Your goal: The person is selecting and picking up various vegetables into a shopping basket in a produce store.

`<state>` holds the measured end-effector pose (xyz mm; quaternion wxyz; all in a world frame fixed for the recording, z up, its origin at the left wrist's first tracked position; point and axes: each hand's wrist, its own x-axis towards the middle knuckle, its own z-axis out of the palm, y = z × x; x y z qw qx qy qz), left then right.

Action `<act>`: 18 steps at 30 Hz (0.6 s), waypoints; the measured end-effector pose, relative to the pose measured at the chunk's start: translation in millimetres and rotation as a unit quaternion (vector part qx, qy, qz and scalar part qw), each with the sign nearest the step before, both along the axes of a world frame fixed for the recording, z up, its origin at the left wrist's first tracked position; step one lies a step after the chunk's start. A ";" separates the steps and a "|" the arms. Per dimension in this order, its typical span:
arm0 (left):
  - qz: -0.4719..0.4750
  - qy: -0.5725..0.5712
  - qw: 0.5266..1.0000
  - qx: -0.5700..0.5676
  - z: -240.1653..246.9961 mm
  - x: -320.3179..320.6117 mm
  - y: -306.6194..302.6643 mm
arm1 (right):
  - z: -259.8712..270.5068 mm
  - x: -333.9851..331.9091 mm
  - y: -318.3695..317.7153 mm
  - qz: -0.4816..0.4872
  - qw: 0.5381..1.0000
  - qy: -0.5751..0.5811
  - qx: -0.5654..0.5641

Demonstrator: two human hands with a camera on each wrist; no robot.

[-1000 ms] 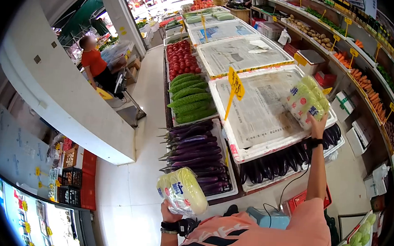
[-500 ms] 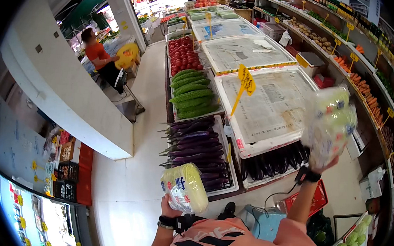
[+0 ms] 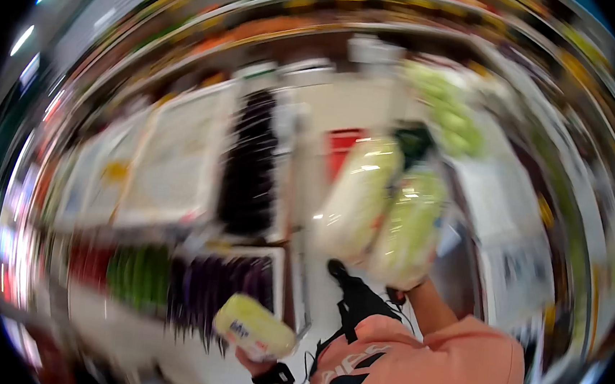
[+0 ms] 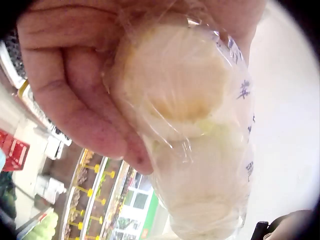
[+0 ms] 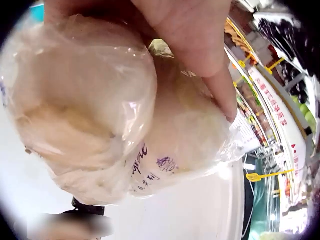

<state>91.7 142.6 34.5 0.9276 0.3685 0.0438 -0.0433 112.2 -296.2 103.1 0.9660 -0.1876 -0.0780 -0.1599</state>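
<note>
My left hand [image 3: 254, 363] grips a film-wrapped pack of napa cabbages [image 3: 254, 325] in front of the eggplants. Up close in the left wrist view, fingers [image 4: 100, 135] curl along its side, and two pale stem ends show through the film. Another wrapped napa cabbage pack [image 3: 358, 196] is in my right hand [image 5: 190, 45], held out over the aisle; two long heads show side by side. In the head view the cabbages hide most of that hand. The right wrist view shows its thumb or finger bent over the film.
Long eggplants [image 3: 221, 275] and dark eggplants [image 3: 250, 173] fill trays at the left, beside a newspaper-lined white tray [image 3: 176, 160]. A red basket [image 3: 340, 148] stands beyond the right-hand pack. Round green vegetables [image 3: 454, 120] lie at the upper right. Shelves curve along the back.
The head view has swung to the right and blurred. The right-hand pack has left the newspaper-lined tray and come over the aisle. The left hand keeps its pack near the eggplants.
</note>
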 end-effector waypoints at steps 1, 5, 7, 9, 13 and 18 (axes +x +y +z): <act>-0.020 0.024 0.999 -0.020 -12.7 -3.6 -8.2 | -3.6 -45.1 0.3 -0.044 0.999 0.006 0.002; -0.201 0.073 0.976 -0.046 -24.4 -21.4 -54.1 | -3.2 -229.1 13.3 -0.227 0.973 0.027 0.011; -0.292 0.085 0.950 -0.073 -22.8 -37.1 -84.1 | 2.9 -310.9 22.7 -0.303 0.953 0.029 0.017; -0.360 0.118 0.924 -0.062 -31.6 -60.8 -117.6 | 5.8 -385.6 27.3 -0.366 0.930 0.025 0.025; -0.468 0.146 0.871 -0.040 -9.1 -132.4 -184.2 | 1.1 -515.6 47.7 -0.473 0.880 0.023 0.041; -0.575 0.044 0.817 0.019 -10.1 -240.8 -253.1 | -14.7 -677.2 76.8 -0.580 0.813 0.021 0.059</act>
